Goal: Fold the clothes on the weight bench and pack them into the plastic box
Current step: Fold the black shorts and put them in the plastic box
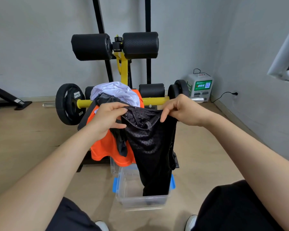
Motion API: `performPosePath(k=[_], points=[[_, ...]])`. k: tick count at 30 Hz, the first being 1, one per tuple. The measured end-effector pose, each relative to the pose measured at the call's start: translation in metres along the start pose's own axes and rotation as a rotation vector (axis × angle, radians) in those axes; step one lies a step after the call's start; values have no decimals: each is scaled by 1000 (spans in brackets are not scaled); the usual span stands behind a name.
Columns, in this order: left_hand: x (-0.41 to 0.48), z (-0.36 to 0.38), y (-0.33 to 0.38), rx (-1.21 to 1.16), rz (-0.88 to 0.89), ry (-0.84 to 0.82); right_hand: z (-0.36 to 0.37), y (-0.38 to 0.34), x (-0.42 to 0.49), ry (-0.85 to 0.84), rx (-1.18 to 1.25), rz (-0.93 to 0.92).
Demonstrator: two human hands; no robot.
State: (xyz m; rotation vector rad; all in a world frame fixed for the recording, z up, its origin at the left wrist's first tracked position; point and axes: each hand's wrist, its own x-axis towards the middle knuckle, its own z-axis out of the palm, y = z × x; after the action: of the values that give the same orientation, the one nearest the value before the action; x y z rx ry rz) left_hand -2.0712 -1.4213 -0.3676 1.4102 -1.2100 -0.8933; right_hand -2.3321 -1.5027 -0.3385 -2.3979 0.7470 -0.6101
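The scene is lit brightly and evenly by soft, diffuse light. Only faint shadows are cast on the floor (pixel 32 139) beneath the weight plate (pixel 68 104), and a dull sheen is carried by the roller pads (pixel 140 45). The centre is rendered sharply: the holes of the black mesh garment (pixel 150 139) are resolved. Wide-angle bending is seen at the edges, where the window frame (pixel 284 50) is slanted.
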Motion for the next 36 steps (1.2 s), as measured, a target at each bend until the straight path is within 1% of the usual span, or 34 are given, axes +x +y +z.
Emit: performPosePath(k=[2,6,8,9,11,12,13,14,16,17,19,21,23,25,27,30,33,35,36], points=[[0,3,-1,-43,-18,-4,3,-5,2,1,-35,-15],[-2,7,2,-62,-27,-45,4,-10,1,55,122,-1],[-3,4,1,-38,10,-85,4,-11,-1,61,169,20],[-3,2,-2,49,70,-121,3,-11,-1,65,187,31],[-5,2,-4,361,199,-173,4,-10,-2,78,226,48],[-8,7,-5,494,252,-159,4,-10,-1,84,245,52],[-10,13,-6,561,297,-126,4,-12,-1,85,260,50],[-9,20,-6,567,343,-76,4,-13,-1,88,264,46],[-9,28,-2,511,424,21,3,-17,-1,99,269,40],[-6,27,-1,456,435,29,3,-20,-1,100,276,41],[-6,24,4,308,368,-14,1,-25,-4,76,282,41],[-9,18,9,191,300,-38,1,-27,-6,8,290,33],[-11,15,12,106,268,-32,2,-29,-8,-88,293,34],[-9,15,14,22,243,-3,4,-32,-6,-136,260,41],[-9,15,18,-55,216,29,4,-39,-4,-136,273,56],[-8,11,18,-154,183,7,0,-54,-5,-101,300,80],[-8,8,8,-158,147,-114,-4,-68,-9,-69,291,60],[-11,11,-3,-47,97,-193,-7,-74,-11,-29,296,51],[-11,13,-10,19,52,-203,-8,-73,-12,-6,299,58]])
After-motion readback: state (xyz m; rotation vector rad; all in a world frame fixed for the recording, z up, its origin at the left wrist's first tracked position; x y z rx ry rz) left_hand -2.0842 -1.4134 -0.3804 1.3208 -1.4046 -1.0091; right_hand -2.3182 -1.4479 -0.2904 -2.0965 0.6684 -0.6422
